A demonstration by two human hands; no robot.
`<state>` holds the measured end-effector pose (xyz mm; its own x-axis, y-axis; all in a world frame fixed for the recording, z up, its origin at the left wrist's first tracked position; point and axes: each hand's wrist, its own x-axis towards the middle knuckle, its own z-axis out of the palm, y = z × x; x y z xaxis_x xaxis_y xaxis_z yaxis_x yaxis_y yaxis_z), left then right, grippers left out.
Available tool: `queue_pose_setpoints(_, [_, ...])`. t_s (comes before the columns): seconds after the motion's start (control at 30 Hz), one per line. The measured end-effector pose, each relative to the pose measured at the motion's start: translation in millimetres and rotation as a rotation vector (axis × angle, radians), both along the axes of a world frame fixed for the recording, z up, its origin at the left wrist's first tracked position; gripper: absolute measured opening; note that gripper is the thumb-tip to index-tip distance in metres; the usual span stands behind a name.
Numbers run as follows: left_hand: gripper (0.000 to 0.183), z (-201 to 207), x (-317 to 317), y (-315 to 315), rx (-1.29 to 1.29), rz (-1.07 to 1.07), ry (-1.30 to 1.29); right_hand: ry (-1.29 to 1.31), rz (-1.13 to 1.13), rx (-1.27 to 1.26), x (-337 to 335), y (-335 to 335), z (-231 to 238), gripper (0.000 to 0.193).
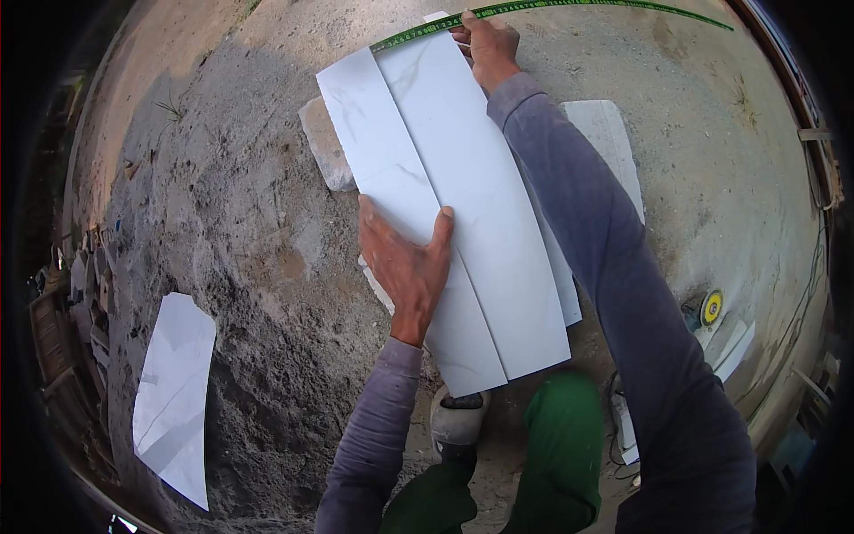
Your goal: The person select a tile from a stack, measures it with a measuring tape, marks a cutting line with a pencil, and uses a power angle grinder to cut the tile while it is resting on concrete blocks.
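Observation:
A narrow white marbled tile strip (pixel 405 191) lies lengthwise along the left side of a wider white tile (pixel 485 191). My left hand (pixel 405 262) spans the strip, with its thumb at the strip's right edge and its fingers at the left edge; some fingertips are hidden. At the far end, my right hand (pixel 489 49) is closed on a green tape measure (pixel 543 4), thumb on top. The blade crosses the wide tile's far edge, its end near the strip's edge, and runs out to the right.
Pale slabs (pixel 605 133) and a stone block (pixel 325 142) lie under and beside the tiles. On the grey ground at left is another cut tile (pixel 173 400). An angle grinder with a yellow disc (pixel 711 307) sits at right near tile offcuts (pixel 734 350). My shoe (pixel 456 418) is just below the tiles.

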<state>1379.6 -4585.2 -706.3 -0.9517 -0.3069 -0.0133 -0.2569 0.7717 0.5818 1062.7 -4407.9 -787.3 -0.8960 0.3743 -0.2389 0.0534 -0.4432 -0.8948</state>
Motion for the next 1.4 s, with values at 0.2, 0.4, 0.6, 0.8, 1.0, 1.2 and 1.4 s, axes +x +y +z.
queue_pose_setpoints(0.2, [0.121,7,-2,0,0.058,0.047,-0.038,0.022,0.000,-0.028,2,-4,-2,0.024])
queue_pose_setpoints(0.4, [0.121,5,-1,-2,0.071,0.059,-0.018,0.011,-0.007,-0.030,8,-10,7,0.023])
queue_pose_setpoints(0.6, [0.120,6,-2,-1,0.077,0.062,-0.032,0.015,-0.012,-0.032,9,-9,11,0.023])
queue_pose_setpoints(0.8, [0.121,6,-1,-2,0.075,0.059,-0.031,0.027,-0.008,-0.029,4,-4,1,0.023])
queue_pose_setpoints(1.0, [0.121,5,0,-4,0.103,0.053,-0.033,0.034,-0.013,0.017,1,-3,-8,0.023])
queue_pose_setpoints(1.2, [0.121,6,-1,-2,0.081,0.047,-0.036,0.040,-0.002,-0.026,1,-3,-7,0.022])
queue_pose_setpoints(1.4, [0.119,5,0,-4,0.109,0.064,-0.015,0.023,-0.005,-0.032,10,-11,7,0.020])
